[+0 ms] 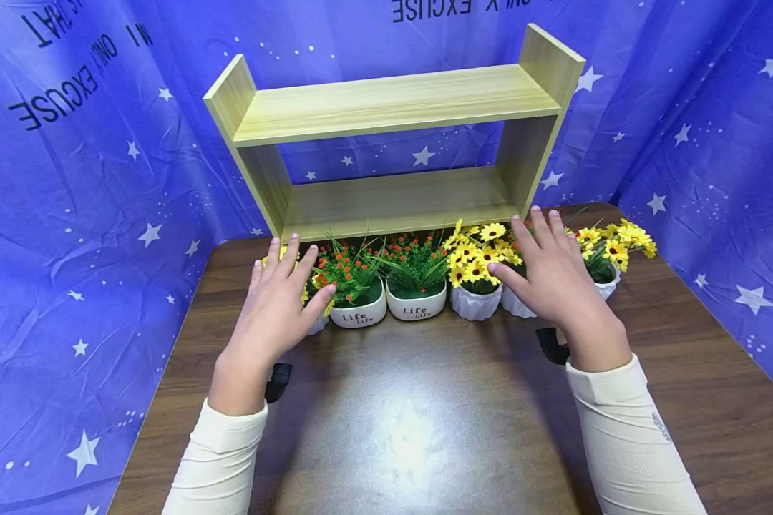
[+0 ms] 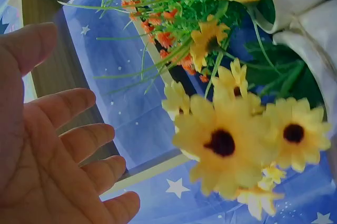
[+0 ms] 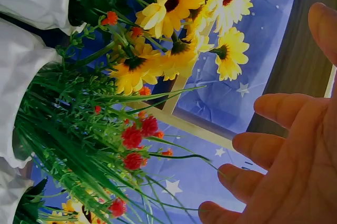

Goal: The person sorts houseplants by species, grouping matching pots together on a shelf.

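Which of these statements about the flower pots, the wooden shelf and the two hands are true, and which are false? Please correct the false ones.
1. Both boards of the wooden shelf are bare. True.
2. The left hand grips a pot. False: its fingers are spread and hold nothing, hovering over the leftmost pot of yellow flowers.
3. Two white pots marked "Life" stand side by side with red-orange flowers. True.
4. The right hand rests flat on the brown table. False: it is raised above the flowers, fingers open.
5. The pots stand on the shelf's lower board. False: they stand in a row on the table in front of it.
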A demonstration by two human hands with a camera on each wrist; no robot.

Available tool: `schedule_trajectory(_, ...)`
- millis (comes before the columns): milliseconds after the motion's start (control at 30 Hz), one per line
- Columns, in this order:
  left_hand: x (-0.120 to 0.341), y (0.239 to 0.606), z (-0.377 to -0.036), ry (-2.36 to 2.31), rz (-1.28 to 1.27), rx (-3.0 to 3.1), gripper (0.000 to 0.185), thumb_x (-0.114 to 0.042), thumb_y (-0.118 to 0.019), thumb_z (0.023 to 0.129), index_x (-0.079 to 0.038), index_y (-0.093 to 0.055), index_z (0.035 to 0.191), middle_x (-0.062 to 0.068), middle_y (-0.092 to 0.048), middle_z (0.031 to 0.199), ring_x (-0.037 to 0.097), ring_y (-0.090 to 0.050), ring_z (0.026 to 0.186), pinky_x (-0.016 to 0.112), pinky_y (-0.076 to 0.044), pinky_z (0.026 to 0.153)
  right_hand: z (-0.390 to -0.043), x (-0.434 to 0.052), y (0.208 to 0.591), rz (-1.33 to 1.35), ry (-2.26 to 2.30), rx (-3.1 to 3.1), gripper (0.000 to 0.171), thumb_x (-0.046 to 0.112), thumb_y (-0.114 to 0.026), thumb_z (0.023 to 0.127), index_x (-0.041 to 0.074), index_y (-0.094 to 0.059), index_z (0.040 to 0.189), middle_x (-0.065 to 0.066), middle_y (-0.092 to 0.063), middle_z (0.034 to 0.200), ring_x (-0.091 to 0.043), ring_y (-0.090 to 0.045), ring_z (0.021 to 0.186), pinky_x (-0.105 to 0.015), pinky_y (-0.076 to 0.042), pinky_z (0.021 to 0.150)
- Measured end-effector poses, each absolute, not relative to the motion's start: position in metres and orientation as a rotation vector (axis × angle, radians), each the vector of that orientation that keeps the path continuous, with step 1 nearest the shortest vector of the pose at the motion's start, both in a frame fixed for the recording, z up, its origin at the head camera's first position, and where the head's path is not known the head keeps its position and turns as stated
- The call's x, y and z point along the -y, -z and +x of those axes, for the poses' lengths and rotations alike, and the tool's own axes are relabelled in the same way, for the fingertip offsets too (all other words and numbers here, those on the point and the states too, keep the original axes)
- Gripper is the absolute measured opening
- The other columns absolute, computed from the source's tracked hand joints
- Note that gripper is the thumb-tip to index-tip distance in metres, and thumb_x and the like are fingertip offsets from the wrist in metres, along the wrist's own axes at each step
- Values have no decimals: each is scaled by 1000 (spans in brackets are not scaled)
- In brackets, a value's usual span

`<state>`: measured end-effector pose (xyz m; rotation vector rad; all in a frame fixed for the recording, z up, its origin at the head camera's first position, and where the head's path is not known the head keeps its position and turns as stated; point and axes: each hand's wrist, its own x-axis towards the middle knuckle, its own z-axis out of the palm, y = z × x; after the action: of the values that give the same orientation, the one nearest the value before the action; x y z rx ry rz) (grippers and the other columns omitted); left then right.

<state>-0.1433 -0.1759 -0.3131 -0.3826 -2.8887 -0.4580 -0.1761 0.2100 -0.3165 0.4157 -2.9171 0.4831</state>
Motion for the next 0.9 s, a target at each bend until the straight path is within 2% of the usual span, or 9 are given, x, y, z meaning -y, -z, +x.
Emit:
schedule_trajectory(167,186,306,-143,474,-415,2890,68,-44,-57,98,-7,-38,153,19,-18,162,38,-4,150,63,-9,116,-174,-212,319,432,-491,2884,82,52,-53,98,1,-24,155,-27,-7,162,-42,5,149,-66,-5,114)
schedule_trajectory(333,197,296,-146,523,-462,2851,67,-39,-60,97,-3,-41,150,23,-23,160,40,-10,149,63,-13,115,-169,-214,322,489,-543,2811,80,45,-59,97,-1,-28,154,-29,-15,160,-44,-3,149,-65,-9,115)
schedule_trajectory(533,206,282,-152,644,-510,2737,61,-30,-62,96,4,-45,144,29,-34,153,46,-23,144,57,-19,116,-165,-216,332,559,-655,2685,79,36,-69,92,-3,-33,151,-29,-25,157,-47,-17,145,-60,-15,116)
schedule_trajectory(733,213,270,-160,737,-450,2607,53,-25,-62,95,4,-53,138,24,-49,143,41,-41,136,52,-30,113,-159,-215,345,605,-740,2510,75,22,-78,84,-7,-43,143,-30,-41,146,-49,-35,135,-61,-27,110)
schedule_trajectory(900,220,267,-167,807,-358,2560,46,-23,-61,95,5,-59,132,22,-57,135,39,-54,124,51,-38,106,-153,-211,357,601,-807,2405,69,15,-80,80,-8,-50,137,-29,-51,137,-46,-45,128,-59,-32,107)
